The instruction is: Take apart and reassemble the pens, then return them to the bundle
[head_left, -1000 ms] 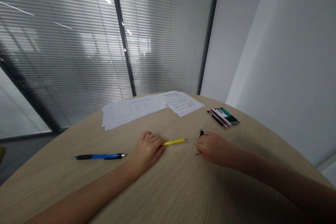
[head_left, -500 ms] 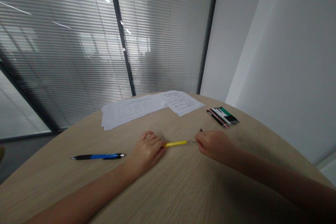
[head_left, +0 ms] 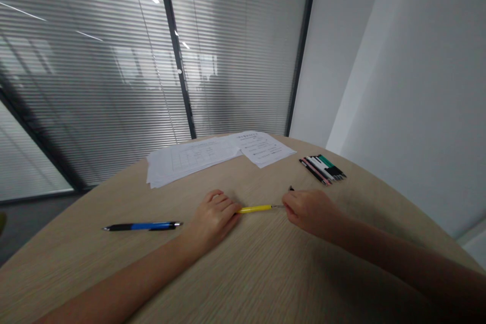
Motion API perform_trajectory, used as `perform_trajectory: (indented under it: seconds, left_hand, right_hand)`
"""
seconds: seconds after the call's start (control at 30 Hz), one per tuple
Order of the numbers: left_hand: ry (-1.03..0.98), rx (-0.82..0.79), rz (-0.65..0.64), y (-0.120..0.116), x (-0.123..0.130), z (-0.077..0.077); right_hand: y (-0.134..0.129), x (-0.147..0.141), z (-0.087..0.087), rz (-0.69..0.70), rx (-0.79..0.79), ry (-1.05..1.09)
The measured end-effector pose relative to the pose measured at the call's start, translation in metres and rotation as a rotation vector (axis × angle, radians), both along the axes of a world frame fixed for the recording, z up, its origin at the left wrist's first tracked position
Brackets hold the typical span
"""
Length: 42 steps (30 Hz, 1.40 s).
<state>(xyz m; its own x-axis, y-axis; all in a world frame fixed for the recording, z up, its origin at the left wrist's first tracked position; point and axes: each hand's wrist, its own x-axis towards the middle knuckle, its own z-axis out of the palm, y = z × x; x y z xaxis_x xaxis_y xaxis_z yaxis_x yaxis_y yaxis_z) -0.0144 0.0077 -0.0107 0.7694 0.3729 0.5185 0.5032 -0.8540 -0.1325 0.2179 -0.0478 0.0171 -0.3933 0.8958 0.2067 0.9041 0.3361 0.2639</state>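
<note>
Low over the table, my left hand [head_left: 216,216] is closed on one end of a yellow pen barrel [head_left: 256,208], which points to the right. A thin, pale piece [head_left: 278,206] runs from the barrel's right end to the fingertips of my right hand [head_left: 306,207]. Those fingers are pinched round it, and their grip hides its far end. A small dark tip [head_left: 291,189] shows just above my right hand. To the left of my left hand lies a blue and black pen [head_left: 142,226].
Printed paper sheets [head_left: 193,157] lie at the table's far side. Several pens [head_left: 322,169] rest side by side beyond my right hand. The wooden table [head_left: 228,283] has a curved edge, with a blind-covered glass partition [head_left: 235,61] behind it and a wall at the right.
</note>
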Motion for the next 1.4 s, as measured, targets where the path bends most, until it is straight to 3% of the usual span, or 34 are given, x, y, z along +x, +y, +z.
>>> perform_trajectory:
  seconds: [1.4]
  left_hand:
    - [-0.006, 0.062, -0.05, -0.0008, 0.0014, -0.0006]
  right_hand:
    - [-0.0042, -0.0059, 0.001, 0.012, -0.051, -0.06]
